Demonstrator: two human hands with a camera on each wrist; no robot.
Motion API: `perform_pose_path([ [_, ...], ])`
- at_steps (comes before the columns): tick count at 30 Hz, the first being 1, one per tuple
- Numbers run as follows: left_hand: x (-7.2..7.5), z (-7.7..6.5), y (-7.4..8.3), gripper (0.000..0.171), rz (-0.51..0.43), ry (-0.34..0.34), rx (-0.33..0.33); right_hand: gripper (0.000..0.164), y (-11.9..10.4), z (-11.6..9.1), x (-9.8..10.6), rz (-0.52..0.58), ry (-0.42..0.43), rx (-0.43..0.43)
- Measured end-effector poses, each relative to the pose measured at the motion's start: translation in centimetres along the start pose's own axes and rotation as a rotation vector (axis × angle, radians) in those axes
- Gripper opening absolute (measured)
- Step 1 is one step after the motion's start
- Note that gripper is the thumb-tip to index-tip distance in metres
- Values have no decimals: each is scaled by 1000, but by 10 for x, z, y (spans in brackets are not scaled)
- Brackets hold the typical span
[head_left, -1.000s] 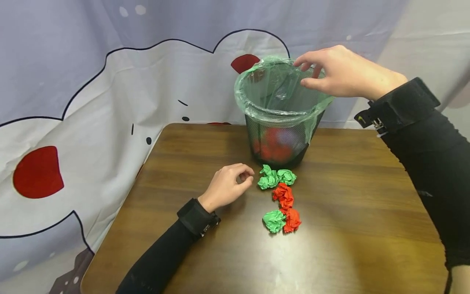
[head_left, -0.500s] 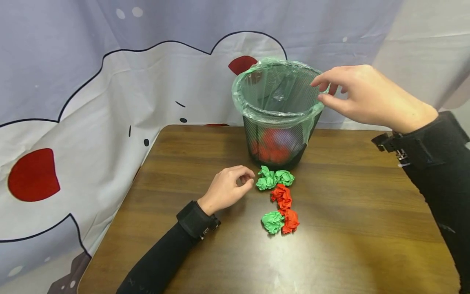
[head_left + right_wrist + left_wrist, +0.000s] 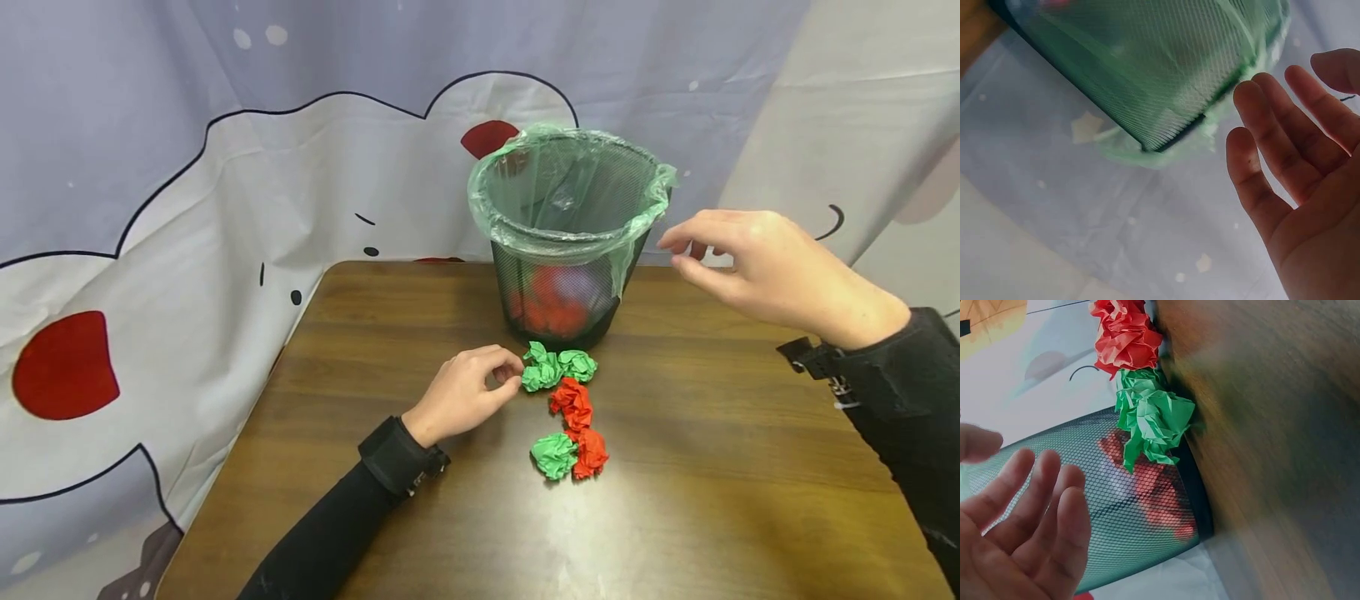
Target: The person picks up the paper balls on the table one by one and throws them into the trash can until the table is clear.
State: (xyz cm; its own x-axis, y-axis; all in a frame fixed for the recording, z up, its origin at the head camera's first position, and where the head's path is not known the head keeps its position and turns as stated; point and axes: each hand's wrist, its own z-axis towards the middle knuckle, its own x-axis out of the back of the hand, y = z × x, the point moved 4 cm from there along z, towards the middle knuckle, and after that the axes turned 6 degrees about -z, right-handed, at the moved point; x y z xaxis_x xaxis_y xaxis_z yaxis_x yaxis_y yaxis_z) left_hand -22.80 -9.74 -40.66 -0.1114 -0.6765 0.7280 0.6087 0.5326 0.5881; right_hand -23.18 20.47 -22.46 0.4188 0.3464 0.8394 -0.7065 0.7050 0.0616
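Note:
My left hand [image 3: 467,390] is low over the table, its loosely bent fingers beside a crumpled green paper ball [image 3: 542,368]. The left wrist view shows nothing between those fingers [image 3: 1072,519]. A second green paper ball [image 3: 578,365] touches the first. Two red paper balls [image 3: 572,405] and another green one [image 3: 553,456] lie nearer the front. My right hand [image 3: 780,265] hovers to the right of a black mesh wastebasket [image 3: 517,283], relaxed and holding nothing. In the right wrist view its fingers [image 3: 1272,134] point toward the basket's bag-covered rim.
A translucent green bag [image 3: 495,225] lines the basket and folds over its rim. Red and pale crumpled balls [image 3: 558,312] show through the mesh. The wooden table [image 3: 712,500] ends at a printed fabric curtain [image 3: 187,183] behind and to the left.
My right hand has moved from over the basket's rim down and to the right, away from it. The left hand stays almost in place, and the paper balls lie as before.

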Motion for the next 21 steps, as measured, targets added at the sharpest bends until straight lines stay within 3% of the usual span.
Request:
perform_pose_path([
  [5, -3, -1, 2, 20, 14, -64, 3, 23, -1, -19, -16, 15, -19, -13],
  [13, -6, -2, 4, 21, 20, -110, 0, 23, -6, -41, -37, 41, -59, -52],
  [21, -11, -5, 6, 27, 27, -212, -9, 24, -14, -58, -56, 70, -65, -84],
])
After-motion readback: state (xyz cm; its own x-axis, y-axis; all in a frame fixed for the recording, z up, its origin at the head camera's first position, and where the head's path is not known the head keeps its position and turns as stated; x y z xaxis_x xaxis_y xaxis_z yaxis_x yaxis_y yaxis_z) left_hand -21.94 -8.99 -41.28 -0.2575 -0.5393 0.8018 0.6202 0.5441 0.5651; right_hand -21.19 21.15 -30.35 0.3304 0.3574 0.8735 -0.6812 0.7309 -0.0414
